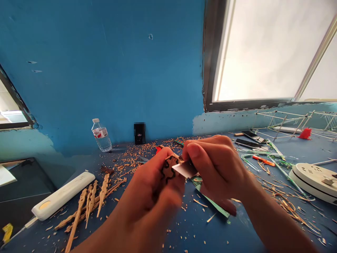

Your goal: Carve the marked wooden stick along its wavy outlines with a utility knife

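Note:
My left hand (147, 193) is wrapped round a small wooden piece (168, 170) whose pale face carries a dark wavy outline. Most of that piece is hidden behind my fingers. In my closed right hand (218, 168) is a flat metal blade (184, 169), its tip against or very close to the wood; whether it touches, I cannot tell. The blade's handle is covered by my fingers. Under my right hand lies a green strip (214, 203) on the blue tabletop (200, 232).
Carved wooden sticks (91, 198) and a white power strip (63, 195) lie on the left. Behind stand a water bottle (102, 137) and a black box-like object (139, 134). To the right are an orange cutter (263, 160), a round socket unit (316, 179) and a stick frame (284, 123).

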Tool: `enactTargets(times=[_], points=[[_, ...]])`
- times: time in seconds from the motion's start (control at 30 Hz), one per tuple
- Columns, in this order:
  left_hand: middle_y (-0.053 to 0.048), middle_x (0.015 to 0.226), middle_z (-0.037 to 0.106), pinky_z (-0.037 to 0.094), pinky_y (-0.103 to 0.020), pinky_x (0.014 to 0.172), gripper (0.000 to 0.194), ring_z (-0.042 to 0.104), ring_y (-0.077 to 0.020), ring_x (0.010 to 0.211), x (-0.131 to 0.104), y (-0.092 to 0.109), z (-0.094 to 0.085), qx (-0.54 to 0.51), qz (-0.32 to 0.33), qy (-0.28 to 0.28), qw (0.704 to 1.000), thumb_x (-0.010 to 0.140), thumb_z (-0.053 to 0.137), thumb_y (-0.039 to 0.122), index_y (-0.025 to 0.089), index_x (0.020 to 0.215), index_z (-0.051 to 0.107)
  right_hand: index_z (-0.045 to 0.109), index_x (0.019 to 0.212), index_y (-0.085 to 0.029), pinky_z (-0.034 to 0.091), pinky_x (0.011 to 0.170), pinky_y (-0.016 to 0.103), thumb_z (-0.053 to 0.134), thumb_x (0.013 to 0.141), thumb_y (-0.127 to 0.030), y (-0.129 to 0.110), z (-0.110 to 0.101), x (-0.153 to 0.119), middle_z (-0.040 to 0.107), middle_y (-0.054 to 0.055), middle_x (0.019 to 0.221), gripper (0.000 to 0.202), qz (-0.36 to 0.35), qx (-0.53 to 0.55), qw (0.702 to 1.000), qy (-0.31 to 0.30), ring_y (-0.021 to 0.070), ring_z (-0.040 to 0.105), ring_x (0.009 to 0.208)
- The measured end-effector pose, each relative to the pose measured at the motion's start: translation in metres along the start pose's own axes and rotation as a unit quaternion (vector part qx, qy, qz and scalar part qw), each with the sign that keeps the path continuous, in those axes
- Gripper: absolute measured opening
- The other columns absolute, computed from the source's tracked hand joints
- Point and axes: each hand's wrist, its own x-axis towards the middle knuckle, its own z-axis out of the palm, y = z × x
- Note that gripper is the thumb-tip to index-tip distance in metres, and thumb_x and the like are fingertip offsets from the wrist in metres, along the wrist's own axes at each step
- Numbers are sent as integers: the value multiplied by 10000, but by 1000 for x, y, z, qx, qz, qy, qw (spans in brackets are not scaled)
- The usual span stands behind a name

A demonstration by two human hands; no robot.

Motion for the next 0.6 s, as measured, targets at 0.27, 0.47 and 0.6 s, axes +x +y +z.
enactTargets(times=[0.27,0.47,0.6], points=[[88,556,482,283,-173,397,287,347,-65,461,14,19,3,157,102,-54,981,840,744,376,219,741,525,387,654,-202,224,497,284,457,1036,-238,-1,0,0,372,-70,574,390,-5,-11,999,-45,69,264,495],[98,520,412,235,-192,380,285,293,-60,437,13,13,2,167,99,-59,979,895,663,413,211,751,523,400,674,-201,213,486,278,407,1057,-260,-1,9,0,374,-67,575,388,-10,-33,999,6,67,266,486],[88,575,378,252,-204,400,297,292,-78,486,14,12,1,118,80,-79,987,922,636,443,216,781,507,351,674,-205,208,500,288,375,1063,-277,-5,11,1,365,-63,572,397,24,-69,997,19,75,260,486]])
